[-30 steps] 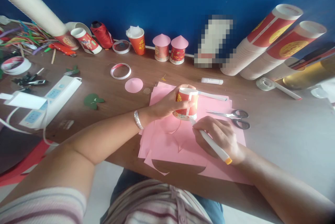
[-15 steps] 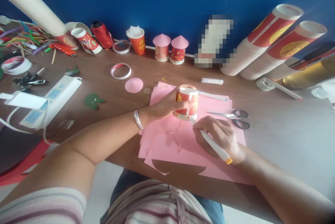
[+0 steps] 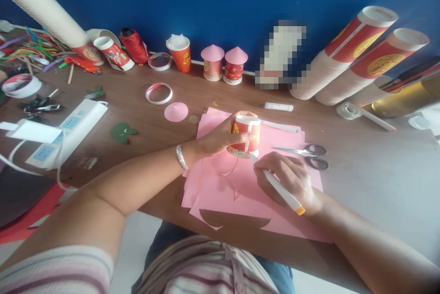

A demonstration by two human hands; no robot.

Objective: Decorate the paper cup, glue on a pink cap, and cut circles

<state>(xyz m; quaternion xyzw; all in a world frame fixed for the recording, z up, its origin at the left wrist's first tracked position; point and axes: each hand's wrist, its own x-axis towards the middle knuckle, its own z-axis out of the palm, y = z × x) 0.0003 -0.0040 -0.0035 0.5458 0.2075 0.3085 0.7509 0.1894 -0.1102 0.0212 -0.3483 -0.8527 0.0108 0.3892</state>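
My left hand (image 3: 225,135) is closed around a red and white paper cup (image 3: 242,145), with the thumb across its side and fingers behind it. A drawn pattern shows on the white band along the cup's lower edge. In my right hand (image 3: 283,174) is a white marker (image 3: 283,193) with an orange end, gripped like a pen. Its tip meets or nearly meets the cup's lower band; I cannot tell if they touch. Under both hands lie stacked sheets of pink paper (image 3: 209,188), the front one cut with a curved gap. Scissors (image 3: 309,152) with black handles rest on the paper's right side.
Behind the paper lies a glue stick (image 3: 278,107). Two small cups with pink cone tops (image 3: 223,58) stand against the blue wall. Tall cup stacks (image 3: 343,51) lean at right. A pink cone (image 3: 176,111), a cut paper ring (image 3: 158,94) and a power strip (image 3: 68,131) are at left.
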